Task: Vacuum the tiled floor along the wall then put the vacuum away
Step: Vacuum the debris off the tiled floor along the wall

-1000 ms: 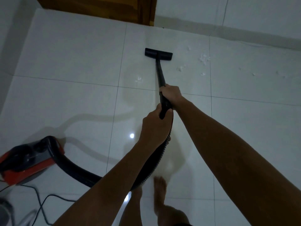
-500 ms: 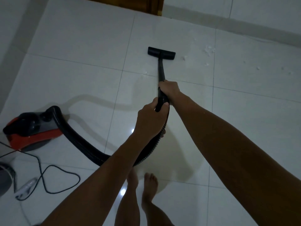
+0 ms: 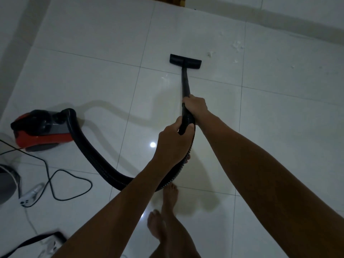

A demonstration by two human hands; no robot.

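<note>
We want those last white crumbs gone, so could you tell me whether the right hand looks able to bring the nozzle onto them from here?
Probably yes. The right hand grips the wand, and only bare tile lies between the nozzle and the white crumbs to its right near the wall.

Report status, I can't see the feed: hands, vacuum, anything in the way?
Both hands gripping: right hand on wand, left hand on hose. Floor nozzle flat on tile, white debris right of it. Power cord looped left, clear of nozzle.
</note>
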